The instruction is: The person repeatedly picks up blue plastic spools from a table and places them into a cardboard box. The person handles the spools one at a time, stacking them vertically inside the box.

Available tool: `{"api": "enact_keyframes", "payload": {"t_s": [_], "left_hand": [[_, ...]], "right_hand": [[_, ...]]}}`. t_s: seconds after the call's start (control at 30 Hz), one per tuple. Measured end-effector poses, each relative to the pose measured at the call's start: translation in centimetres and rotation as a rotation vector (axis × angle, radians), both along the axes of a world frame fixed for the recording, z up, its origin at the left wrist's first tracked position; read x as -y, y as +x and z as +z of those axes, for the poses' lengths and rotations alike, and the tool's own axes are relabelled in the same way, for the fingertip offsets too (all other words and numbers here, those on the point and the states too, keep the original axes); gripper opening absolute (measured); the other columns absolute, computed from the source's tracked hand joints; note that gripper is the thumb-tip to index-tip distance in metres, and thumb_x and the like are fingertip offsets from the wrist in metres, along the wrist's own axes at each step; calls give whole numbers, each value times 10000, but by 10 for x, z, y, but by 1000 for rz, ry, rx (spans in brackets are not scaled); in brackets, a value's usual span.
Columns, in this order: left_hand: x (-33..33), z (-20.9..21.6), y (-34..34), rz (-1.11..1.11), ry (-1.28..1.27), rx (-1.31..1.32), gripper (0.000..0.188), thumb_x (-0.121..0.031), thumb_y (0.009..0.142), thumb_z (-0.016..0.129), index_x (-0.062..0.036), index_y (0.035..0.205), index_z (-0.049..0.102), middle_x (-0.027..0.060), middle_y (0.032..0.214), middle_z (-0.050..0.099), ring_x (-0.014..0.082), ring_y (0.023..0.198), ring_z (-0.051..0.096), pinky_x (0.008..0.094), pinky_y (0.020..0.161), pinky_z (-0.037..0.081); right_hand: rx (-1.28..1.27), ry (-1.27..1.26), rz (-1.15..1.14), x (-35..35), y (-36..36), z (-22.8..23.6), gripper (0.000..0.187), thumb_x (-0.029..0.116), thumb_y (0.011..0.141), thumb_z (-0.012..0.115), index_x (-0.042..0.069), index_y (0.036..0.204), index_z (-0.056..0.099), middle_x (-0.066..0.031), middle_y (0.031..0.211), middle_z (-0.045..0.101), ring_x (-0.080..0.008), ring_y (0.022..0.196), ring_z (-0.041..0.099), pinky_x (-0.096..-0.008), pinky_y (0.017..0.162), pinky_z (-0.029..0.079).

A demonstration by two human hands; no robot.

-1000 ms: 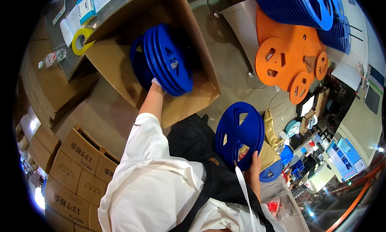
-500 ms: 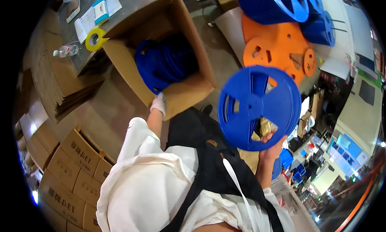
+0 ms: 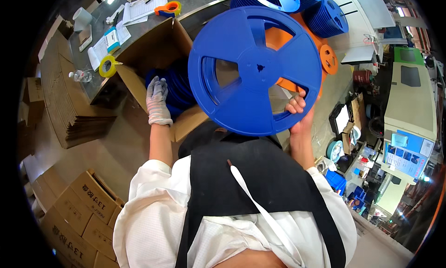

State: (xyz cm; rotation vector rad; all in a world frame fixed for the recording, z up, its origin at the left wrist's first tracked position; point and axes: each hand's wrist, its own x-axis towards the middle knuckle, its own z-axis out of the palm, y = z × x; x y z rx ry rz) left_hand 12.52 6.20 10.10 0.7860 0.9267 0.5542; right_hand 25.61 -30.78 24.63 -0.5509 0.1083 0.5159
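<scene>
Fingers of the bare right hand (image 3: 302, 116) hook through one wedge-shaped cut-out of a smooth, round blue plastic reel (image 3: 251, 72), clamped on its rim, holding it up ahead of the black apron (image 3: 213, 175). Left hand (image 3: 157, 94), in a pale knit glove (image 3: 159, 114), lies at the corrugated cardboard box (image 3: 153, 46) beside darker reels (image 3: 180, 89) inside; grip cannot be told. Dark print marks stacked brown cartons (image 3: 74, 207), lower left.

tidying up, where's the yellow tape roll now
The yellow tape roll is at the head view's upper left, at the edge of the grey table, between the clear bottle and the open cardboard box.
</scene>
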Motion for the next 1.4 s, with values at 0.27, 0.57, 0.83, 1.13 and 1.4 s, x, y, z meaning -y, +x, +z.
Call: {"api": "enact_keyframes", "payload": {"t_s": [0.27,0.57,0.83,1.13,1.4], "left_hand": [[55,137,33,-213,1698,-412,502,-292,885,580,-15,1299,513,197,1343,501,376,1288,415,492,1093,278],[143,174,64,-688,1783,-181,655,-445,865,531,-63,1388,427,161,1458,389,307,1377,326,452,1152,177],[153,162,62,-823,1803,-31,631,-476,919,421,-76,1406,408,150,1484,355,290,1389,308,476,1154,140],[133,141,62,-763,1776,-110,572,-439,940,408,-69,1376,439,198,1413,426,352,1324,374,472,1118,236],[88,100,51,-290,1700,-332,389,-323,847,618,-69,1142,626,200,1121,627,389,1081,559,455,948,436]], "right_hand": [[59,-7,69,-6,-1,16,527,561,943,429,53,976,566,-2,626,492,-109,534,450,-263,536,420],[82,-76,85,-3,-28,29,552,577,948,390,51,922,557,3,581,469,-94,445,413,-249,459,374],[61,-19,58,-2,-34,30,571,573,943,406,33,943,590,-9,588,463,-99,486,404,-248,489,359],[88,-3,21,3,-30,27,530,522,937,477,2,1010,555,-2,632,469,-93,511,417,-252,517,381],[107,-159,-90,-1,-15,42,591,590,919,440,18,1009,558,-20,686,517,-119,586,467,-263,575,417]]}}
